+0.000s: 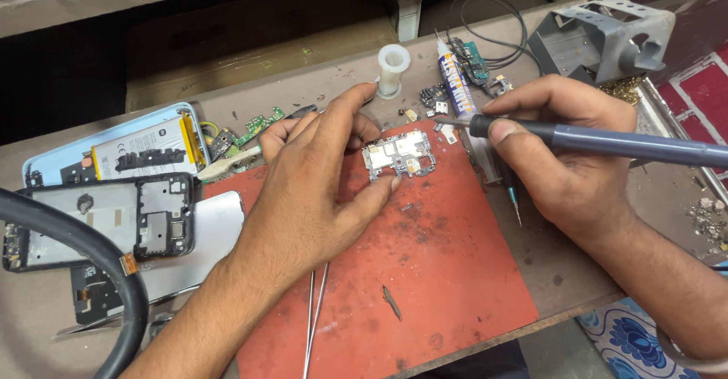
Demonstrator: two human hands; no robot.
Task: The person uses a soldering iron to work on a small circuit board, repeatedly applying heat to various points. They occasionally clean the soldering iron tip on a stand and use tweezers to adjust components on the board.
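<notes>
Right hand [565, 148] is wrapped round a soldering iron [607, 142] in a pen grip. The iron's long axis runs nearly level, cord end off the right edge, tip pointing left and slightly up, ending just right of the board [400, 155]. Tip not clearly touching the board.

Left hand [318, 174] lies palm down on the red mat [425, 273], fingers loosely spread; thumb tip and forefinger brace the board's lower and upper left edges. The board is small and silver, sitting at the mat's top centre, long axis roughly left-right, slightly tilted.

A white tube [455, 83] with blue print lies just above the iron tip, nozzle pointing up-left. White spool [393, 67] stands left of it. Grey metal stand [607, 34] top right. At left, an open phone [114, 148] with a pale blue shell and a white-labelled, yellow-edged battery; below it a black frame [114, 220]. Tweezers [315, 318] lie on the mat near the left wrist.
</notes>
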